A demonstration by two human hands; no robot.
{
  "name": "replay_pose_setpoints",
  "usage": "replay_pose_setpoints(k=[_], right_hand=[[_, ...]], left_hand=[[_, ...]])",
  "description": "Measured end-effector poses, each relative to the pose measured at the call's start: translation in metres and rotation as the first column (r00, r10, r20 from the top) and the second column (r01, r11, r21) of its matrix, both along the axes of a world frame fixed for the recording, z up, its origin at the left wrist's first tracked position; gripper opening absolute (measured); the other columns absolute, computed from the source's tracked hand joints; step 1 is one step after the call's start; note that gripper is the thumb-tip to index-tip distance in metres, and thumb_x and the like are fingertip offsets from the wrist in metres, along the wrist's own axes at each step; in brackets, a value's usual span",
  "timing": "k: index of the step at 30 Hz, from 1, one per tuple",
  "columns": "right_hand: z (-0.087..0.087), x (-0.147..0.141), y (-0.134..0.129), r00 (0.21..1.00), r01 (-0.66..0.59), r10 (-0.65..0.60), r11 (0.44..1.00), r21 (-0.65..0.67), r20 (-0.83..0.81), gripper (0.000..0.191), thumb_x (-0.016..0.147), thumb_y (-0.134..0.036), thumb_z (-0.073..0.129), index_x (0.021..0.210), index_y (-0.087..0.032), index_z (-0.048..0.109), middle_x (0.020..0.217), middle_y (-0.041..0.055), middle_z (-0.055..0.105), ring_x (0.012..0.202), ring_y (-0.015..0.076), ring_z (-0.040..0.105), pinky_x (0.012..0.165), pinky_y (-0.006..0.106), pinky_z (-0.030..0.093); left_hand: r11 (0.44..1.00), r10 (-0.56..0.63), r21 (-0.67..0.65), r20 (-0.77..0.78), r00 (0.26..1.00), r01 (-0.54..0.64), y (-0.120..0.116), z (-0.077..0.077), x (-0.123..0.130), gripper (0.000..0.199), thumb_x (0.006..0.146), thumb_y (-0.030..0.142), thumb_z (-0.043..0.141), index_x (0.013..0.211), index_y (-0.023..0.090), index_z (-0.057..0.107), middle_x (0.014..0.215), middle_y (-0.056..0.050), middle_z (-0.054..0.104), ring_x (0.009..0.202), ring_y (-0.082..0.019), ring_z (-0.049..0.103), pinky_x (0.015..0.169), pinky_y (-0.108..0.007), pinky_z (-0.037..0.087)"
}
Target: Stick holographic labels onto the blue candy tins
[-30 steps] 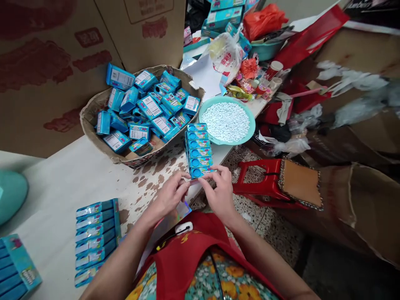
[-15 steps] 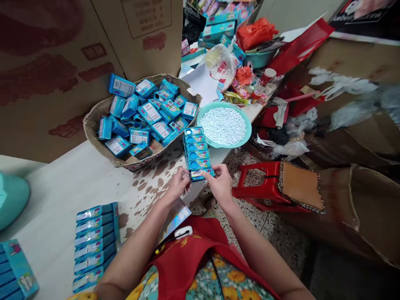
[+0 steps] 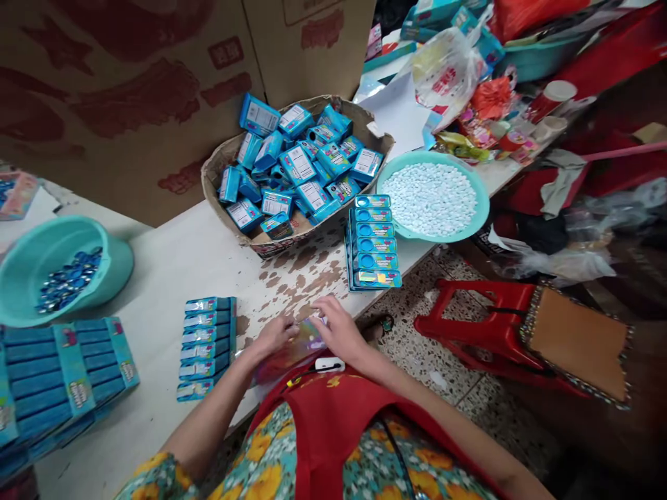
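Note:
A shiny holographic sticker sheet lies at the table's front edge, against the red apron. My left hand is closed with its fingertips on the sheet's upper left part. My right hand bends over the sheet's upper right corner, thumb and forefinger pinching there; whether a sticker is between them is too small to tell. Beyond my right hand stands a row of small blue candy boxes with round windows on their ends. The nearest box carries a shiny strip.
A cut-down carton holds loose blue boxes. Beside it a turquoise basin is full of white candies. At left are another box row, packed blue trays and a turquoise tub. A red stool stands on the floor.
Both hands have left the nearest box in the row and come back to the sticker sheet at the table edge. The view has turned left, so the tub now shows more fully.

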State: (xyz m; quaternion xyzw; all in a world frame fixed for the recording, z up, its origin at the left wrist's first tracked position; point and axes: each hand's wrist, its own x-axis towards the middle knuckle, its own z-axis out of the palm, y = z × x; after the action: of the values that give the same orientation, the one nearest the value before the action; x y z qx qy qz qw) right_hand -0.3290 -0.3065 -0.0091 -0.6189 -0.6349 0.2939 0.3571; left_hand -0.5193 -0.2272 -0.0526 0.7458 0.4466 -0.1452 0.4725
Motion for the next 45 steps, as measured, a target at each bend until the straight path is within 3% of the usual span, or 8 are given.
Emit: replay_pose_setpoints(k=[5,12,20,24,27,32,37,45], right_hand=[[-0.065,-0.015,0.003,0.920,-0.231,0.269,0.960,-0.158,0.286,0.048,0.081,-0.015,0.060,0.127,-0.019,0.048,0.132,0.0133,0.049,0.119,0.0267,0.044,0.096,0.044,0.045],[-0.081,0.001,-0.015,0.808,-0.364,0.389,0.920,-0.145,0.442,0.042,0.084,-0.016,0.057,0.125,-0.018,0.050,0.140,0.0103,0.044,0.126,0.0272,0.039,0.097,0.043,0.042],[-0.004,0.013,-0.002,0.868,-0.201,0.269,0.959,-0.201,0.418,0.009,0.089,-0.023,0.053,0.082,-0.018,0.058,0.080,0.0051,0.062,0.079,0.0181,0.056,0.071,0.028,0.041],[0.056,0.033,-0.001,0.963,-0.041,0.114,0.958,-0.285,0.244,0.008,0.087,-0.022,0.054,0.079,-0.019,0.054,0.077,0.0007,0.061,0.072,0.0137,0.055,0.065,0.023,0.039],[0.082,0.049,-0.001,0.986,0.016,0.038,0.946,-0.323,0.160,0.012,0.087,-0.025,0.055,0.077,-0.020,0.054,0.075,-0.0012,0.062,0.069,0.0128,0.056,0.063,0.022,0.039],[0.093,0.075,0.006,0.979,0.163,-0.127,0.958,-0.235,0.162,0.018,0.090,-0.030,0.049,0.080,-0.021,0.061,0.080,0.0005,0.064,0.075,0.0148,0.058,0.068,0.025,0.041],[0.094,0.109,0.032,0.929,0.342,-0.303,0.922,-0.181,0.211,0.017,0.083,-0.037,0.057,0.079,-0.021,0.064,0.077,0.0009,0.065,0.069,0.0150,0.057,0.060,0.025,0.039],[0.086,0.144,0.063,0.831,0.507,-0.376,0.815,-0.280,0.409,0.019,0.073,-0.038,0.065,0.075,-0.019,0.063,0.065,0.0012,0.064,0.061,0.0166,0.057,0.055,0.026,0.034]], left_hand=[[0.989,0.067,0.126,0.052,0.996,-0.073,-0.011,-0.008,0.003,0.028,0.083,0.036,0.038,0.072,0.018,0.057,0.069,0.000,0.057,0.067,-0.015,0.048,0.060,-0.024,0.029],[0.989,0.102,0.101,0.034,0.994,-0.105,-0.006,-0.005,0.000,0.028,0.083,0.035,0.040,0.070,0.018,0.058,0.067,-0.001,0.058,0.064,-0.015,0.049,0.058,-0.024,0.029],[0.961,0.182,0.233,-0.124,0.976,-0.149,-0.004,-0.013,0.008,0.024,0.084,0.032,0.044,0.087,0.020,0.064,0.084,-0.006,0.066,0.085,-0.021,0.059,0.073,-0.029,0.040],[0.913,0.316,0.136,0.359,0.878,-0.384,0.000,0.027,0.029,0.039,0.086,0.039,0.043,0.118,0.020,0.053,0.121,-0.009,0.058,0.112,-0.022,0.052,0.092,-0.033,0.040],[0.965,0.262,-0.161,0.560,0.786,-0.207,0.003,0.066,0.052,0.041,0.083,0.044,0.048,0.116,0.019,0.053,0.114,-0.007,0.061,0.100,-0.019,0.057,0.083,-0.029,0.046],[0.962,0.238,-0.231,0.454,0.859,-0.144,0.015,0.101,0.091,0.035,0.086,0.046,0.043,0.076,0.016,0.056,0.058,0.002,0.052,0.055,-0.011,0.048,0.054,-0.023,0.039],[0.982,0.171,-0.161,0.556,0.813,-0.097,0.047,0.114,0.129,0.029,0.089,0.041,0.039,0.103,0.018,0.049,0.057,0.006,0.048,0.049,-0.009,0.045,0.050,-0.021,0.036],[0.969,0.232,-0.207,0.568,0.790,-0.135,0.069,0.079,0.168,0.022,0.087,0.036,0.039,0.101,0.019,0.042,0.056,0.008,0.046,0.047,-0.009,0.044,0.050,-0.021,0.036]])
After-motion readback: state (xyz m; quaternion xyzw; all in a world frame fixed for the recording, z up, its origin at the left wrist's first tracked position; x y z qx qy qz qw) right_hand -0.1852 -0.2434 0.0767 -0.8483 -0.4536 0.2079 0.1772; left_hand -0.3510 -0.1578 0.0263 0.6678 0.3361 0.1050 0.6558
